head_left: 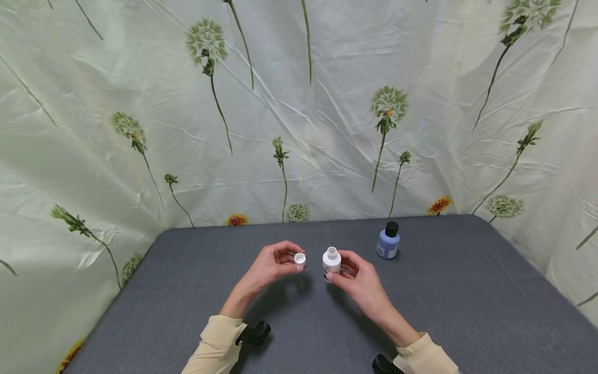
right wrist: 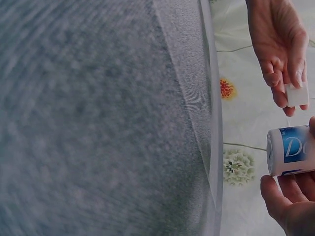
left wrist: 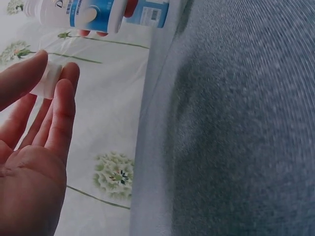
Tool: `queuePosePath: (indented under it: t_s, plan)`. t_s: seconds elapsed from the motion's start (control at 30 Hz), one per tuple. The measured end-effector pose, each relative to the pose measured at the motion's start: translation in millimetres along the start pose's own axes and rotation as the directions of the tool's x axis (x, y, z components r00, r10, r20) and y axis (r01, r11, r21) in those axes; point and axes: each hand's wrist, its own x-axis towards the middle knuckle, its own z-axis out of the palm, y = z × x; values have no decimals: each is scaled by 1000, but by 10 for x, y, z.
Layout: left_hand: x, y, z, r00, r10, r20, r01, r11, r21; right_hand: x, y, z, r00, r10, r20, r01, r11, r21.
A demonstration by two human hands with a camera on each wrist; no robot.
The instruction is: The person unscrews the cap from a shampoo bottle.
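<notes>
In the head view my left hand (head_left: 273,266) pinches a small white screw cap (head_left: 300,259) between thumb and fingers, its hollow side facing the camera. Just right of it, my right hand (head_left: 366,288) grips an uncapped white bottle (head_left: 331,262), neck upward and mouth open. A narrow gap separates cap and bottle; both are held above the table. The left wrist view shows the cap (left wrist: 50,83) side-on in the fingertips, with the bottle (left wrist: 91,12) beyond it. A blue and white label wraps the bottle (right wrist: 294,149) in the right wrist view.
A blue bottle (head_left: 388,244) with a black cap stands on the table, right of and behind my right hand. Dark grey cloth covers the table (head_left: 187,291). Behind its back edge hangs a pale curtain (head_left: 327,130) printed with dandelions.
</notes>
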Motion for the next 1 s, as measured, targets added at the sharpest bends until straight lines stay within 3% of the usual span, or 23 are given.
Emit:
queuePosePath:
  t_s: [0.37,0.5,0.77,1.0]
  plan:
    - [-12,-65,-65,998,-70,11,70,998,-2,10,30,39,999,-15,46,12,999,49]
    - [-3,-90,-69,998,-66,12,66,998,17,-1,24,26,999,-16,42,14,999,42]
    - [14,-115,-76,999,-54,-6,55,993,107,-23,15,19,997,-39,66,44,996,-73]
    - [-30,-146,-146,999,-45,7,43,984,175,-3,30,47,996,-36,87,40,998,-47]
